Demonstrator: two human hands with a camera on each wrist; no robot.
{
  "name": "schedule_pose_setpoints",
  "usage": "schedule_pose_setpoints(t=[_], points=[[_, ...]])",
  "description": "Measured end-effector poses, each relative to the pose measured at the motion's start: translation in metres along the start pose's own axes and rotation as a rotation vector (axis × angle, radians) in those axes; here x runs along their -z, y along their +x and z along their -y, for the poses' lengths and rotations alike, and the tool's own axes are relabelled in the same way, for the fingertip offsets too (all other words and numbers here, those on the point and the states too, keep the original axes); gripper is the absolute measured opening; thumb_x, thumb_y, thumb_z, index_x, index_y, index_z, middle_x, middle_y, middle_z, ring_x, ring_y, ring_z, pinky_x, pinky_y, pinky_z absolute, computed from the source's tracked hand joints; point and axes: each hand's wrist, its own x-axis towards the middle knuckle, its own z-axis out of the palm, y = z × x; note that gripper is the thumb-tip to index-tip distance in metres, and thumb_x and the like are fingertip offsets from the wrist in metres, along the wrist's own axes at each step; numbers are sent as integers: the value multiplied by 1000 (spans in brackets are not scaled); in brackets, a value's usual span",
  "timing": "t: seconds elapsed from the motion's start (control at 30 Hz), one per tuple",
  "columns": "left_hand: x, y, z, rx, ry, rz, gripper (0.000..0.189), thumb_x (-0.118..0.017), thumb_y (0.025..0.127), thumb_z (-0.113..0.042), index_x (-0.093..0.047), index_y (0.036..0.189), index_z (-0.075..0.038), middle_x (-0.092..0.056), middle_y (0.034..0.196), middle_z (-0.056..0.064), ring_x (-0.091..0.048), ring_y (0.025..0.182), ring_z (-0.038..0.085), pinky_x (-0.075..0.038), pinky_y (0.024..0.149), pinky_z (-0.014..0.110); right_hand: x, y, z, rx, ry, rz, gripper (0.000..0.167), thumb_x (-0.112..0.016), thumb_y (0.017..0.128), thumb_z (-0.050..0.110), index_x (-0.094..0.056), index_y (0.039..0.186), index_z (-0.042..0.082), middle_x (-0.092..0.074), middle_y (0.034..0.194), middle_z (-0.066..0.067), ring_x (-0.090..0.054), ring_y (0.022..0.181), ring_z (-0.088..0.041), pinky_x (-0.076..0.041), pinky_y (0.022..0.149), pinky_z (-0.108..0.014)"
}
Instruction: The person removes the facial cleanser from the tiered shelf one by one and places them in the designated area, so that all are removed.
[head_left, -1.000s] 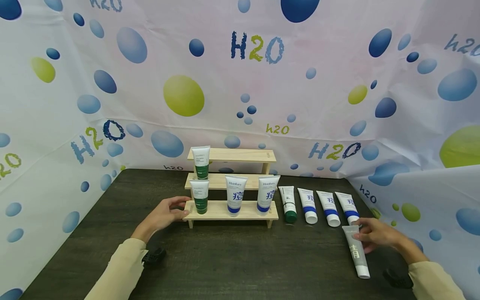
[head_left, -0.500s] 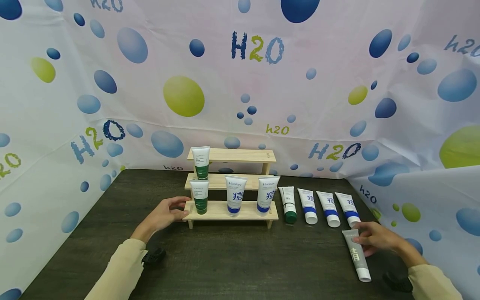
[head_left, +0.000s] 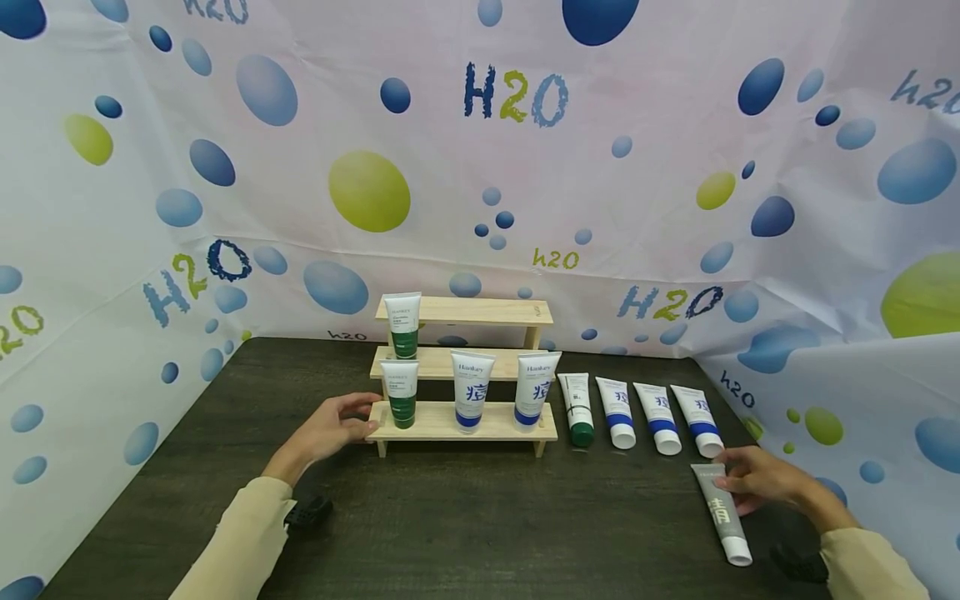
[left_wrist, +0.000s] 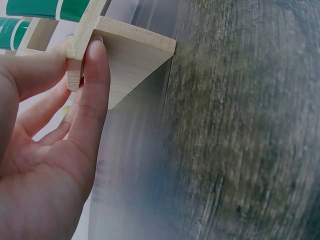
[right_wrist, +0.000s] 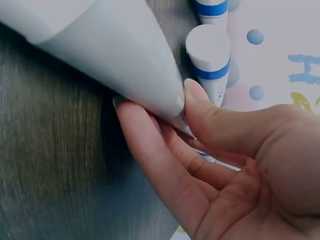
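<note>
My left hand (head_left: 330,432) pinches the left end of the lowest step of a wooden tiered shelf (head_left: 480,310); the left wrist view has the thumb above and a finger below the board (left_wrist: 80,50). At the right, my right hand (head_left: 768,482) pinches a grey squeeze tube (head_left: 722,508) with a white cap, thumb and fingers near its flat end. In the right wrist view the grey tube (right_wrist: 120,55) lies between thumb and fingertips. On the shelf stand two green-and-white tubes (head_left: 402,392) at the left and two blue-and-white tubes (head_left: 472,392) on the lowest step.
Right of the shelf, a white tube with a green cap (head_left: 577,408) and three blue-banded white tubes (head_left: 657,417) lie in a row on the dark wooden table (head_left: 480,533). Behind hangs a patterned cloth (head_left: 465,208).
The grey tube and my right hand have shifted slightly toward me and a little right, away from the rightmost blue-banded tube. My left hand stays on the shelf.
</note>
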Motion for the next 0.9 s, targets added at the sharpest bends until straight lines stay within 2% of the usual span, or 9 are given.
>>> schedule_pose_setpoints(t=[0.13,0.33,0.5,0.9], points=[[1,0,0,-4,4,0,56,-70,99,-19,-51,149,-2,-52,147,28,-65,123,36,-58,96,45,2,-1,-4,1,10,-2,49,-62,104,11,-38,124,-27,-62,90,-6,-67,77,-14,-63,66,-33],[1,1,-1,-3,10,-4,56,-71,99,-20,-51,149,-3,-53,147,27,-64,124,36,-57,97,45,2,-2,-1,-24,-10,-19,56,-66,102,15,-38,127,-26,-62,91,-7,-66,79,-16,-63,67,-34],[0,1,-1,5,17,-3,57,-71,99,-21,-51,149,-2,-53,147,27,-64,125,37,-56,99,47,2,-2,-1,-29,-11,-29,52,-67,101,13,-39,127,-23,-63,90,-9,-67,80,-19,-63,67,-37],[1,1,0,0,23,1,57,-71,99,-20,-50,149,-2,-53,147,28,-65,123,36,-56,98,47,3,1,1,-113,-61,-62,48,-65,102,12,-43,131,-19,-64,95,-11,-66,82,-19,-63,70,-38]])
